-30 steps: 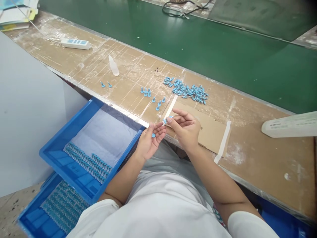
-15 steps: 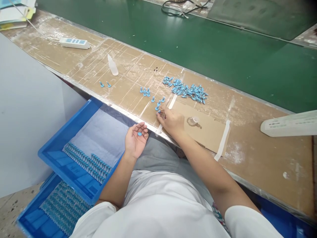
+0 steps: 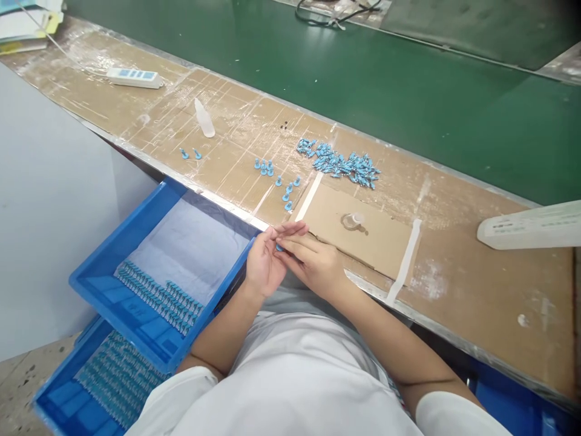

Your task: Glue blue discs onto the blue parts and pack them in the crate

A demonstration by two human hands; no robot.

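Note:
At the table's near edge, my left hand [image 3: 265,266] is cupped palm up with its fingers stretched out. A small blue round piece [image 3: 278,247] lies at that palm, partly hidden by fingers. From the right, my right hand [image 3: 318,263] meets the left one, its fingertips closed at the blue piece. Just beyond the hands stand several small blue pegs with round bases [image 3: 287,206]. A heap of slim blue parts with shiny ends [image 3: 347,163] lies farther back.
A cardboard sheet [image 3: 381,242] taped to the table bears a small clear cup [image 3: 351,220]. A white squeeze bottle [image 3: 204,118] and a power strip [image 3: 135,77] lie to the left. Blue trays [image 3: 95,293] with rows of parts sit lower left. A green belt [image 3: 254,48] runs behind.
My right hand has left the blue pegs and come down to my left hand. A peg now stands uncovered where it was. My left hand has moved right to meet it.

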